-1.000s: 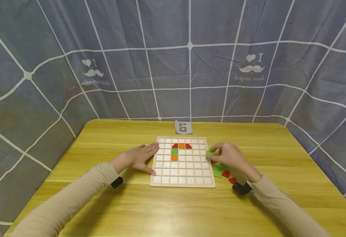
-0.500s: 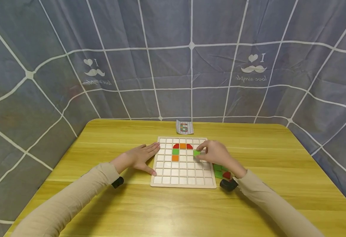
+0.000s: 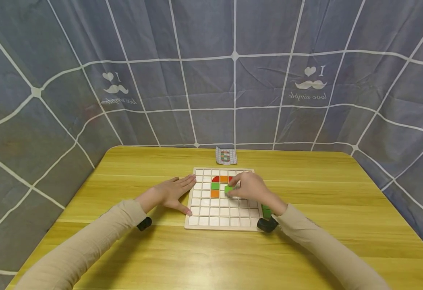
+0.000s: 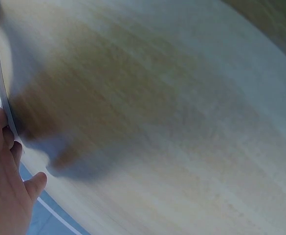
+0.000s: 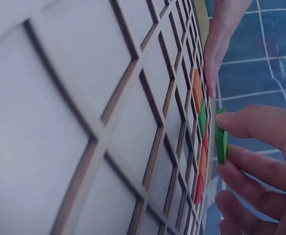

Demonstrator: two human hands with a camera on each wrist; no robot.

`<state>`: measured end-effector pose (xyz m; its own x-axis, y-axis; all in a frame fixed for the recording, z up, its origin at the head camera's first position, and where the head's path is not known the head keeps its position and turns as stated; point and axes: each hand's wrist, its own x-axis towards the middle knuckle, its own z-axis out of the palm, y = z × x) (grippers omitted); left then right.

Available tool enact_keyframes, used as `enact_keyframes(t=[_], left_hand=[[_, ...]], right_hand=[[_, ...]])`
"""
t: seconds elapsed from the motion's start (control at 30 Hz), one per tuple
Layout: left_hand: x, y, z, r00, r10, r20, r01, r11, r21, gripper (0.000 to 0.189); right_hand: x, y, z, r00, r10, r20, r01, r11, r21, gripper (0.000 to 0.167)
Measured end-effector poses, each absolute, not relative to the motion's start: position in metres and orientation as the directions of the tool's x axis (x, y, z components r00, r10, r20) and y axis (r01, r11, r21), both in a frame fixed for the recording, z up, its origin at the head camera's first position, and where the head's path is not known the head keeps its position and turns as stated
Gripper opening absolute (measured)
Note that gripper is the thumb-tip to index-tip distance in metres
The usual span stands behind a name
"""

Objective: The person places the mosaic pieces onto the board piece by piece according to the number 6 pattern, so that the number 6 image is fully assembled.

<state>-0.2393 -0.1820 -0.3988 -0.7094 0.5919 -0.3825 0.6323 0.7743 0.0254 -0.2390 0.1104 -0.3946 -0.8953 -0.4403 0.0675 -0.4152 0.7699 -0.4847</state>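
Note:
A pale wooden grid board [image 3: 214, 211] lies on the table. My left hand [image 3: 171, 194] spreads its straight fingers along the board's left edge, fingertips and thumb on the rim. My right hand [image 3: 250, 187] pinches a green square tile [image 3: 228, 189] between thumb and fingers, close over the board's upper middle. In the right wrist view this tile [image 5: 222, 139] is held on edge above the grid. Set in cells are a rounded red tile [image 3: 216, 179], an orange square [image 3: 224, 179], a green square [image 3: 215, 186] and a lower orange square [image 3: 214, 193]. Another red tile [image 3: 230, 178] is partly covered by my right fingers.
Loose green tiles [image 3: 266, 212] lie beside the board's right edge, partly hidden under my right forearm. A small printed card [image 3: 226, 156] with a coloured grid pattern stands behind the board. A grey grid-patterned curtain [image 3: 211, 80] surrounds the yellow wooden table [image 3: 153, 249].
My right hand has carried the green square tile leftward from the loose tiles at the board's right edge to over the upper middle cells. My left hand stays on the left edge.

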Motion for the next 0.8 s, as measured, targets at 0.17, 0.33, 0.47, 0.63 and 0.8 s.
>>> enact_keyframes(t=[0.17,0.33,0.47,0.63,0.8], left_hand=[[-0.239,-0.181,-0.398,-0.711,0.589,-0.386,0.628,0.778,0.030,0.113],[-0.239,-0.181,-0.397,-0.708,0.592,-0.386,0.630,0.775,0.033,0.114],[-0.239,-0.182,-0.397,-0.705,0.593,-0.390,0.633,0.773,0.032,0.115],[-0.239,-0.182,-0.397,-0.708,0.588,-0.391,0.628,0.777,0.032,0.114],[-0.238,-0.182,-0.397,-0.708,0.590,-0.388,0.628,0.778,0.037,0.113]], right_hand=[[-0.239,0.102,-0.396,-0.893,-0.448,0.033,-0.409,0.779,-0.476,0.025],[-0.239,0.097,-0.398,-0.892,-0.451,0.012,-0.406,0.790,-0.460,0.024],[-0.238,0.095,-0.399,-0.892,-0.452,0.011,-0.407,0.793,-0.453,0.021],[-0.237,0.093,-0.400,-0.891,-0.453,0.015,-0.413,0.797,-0.442,0.021],[-0.238,0.093,-0.403,-0.889,-0.456,0.028,-0.424,0.800,-0.424,0.022]])
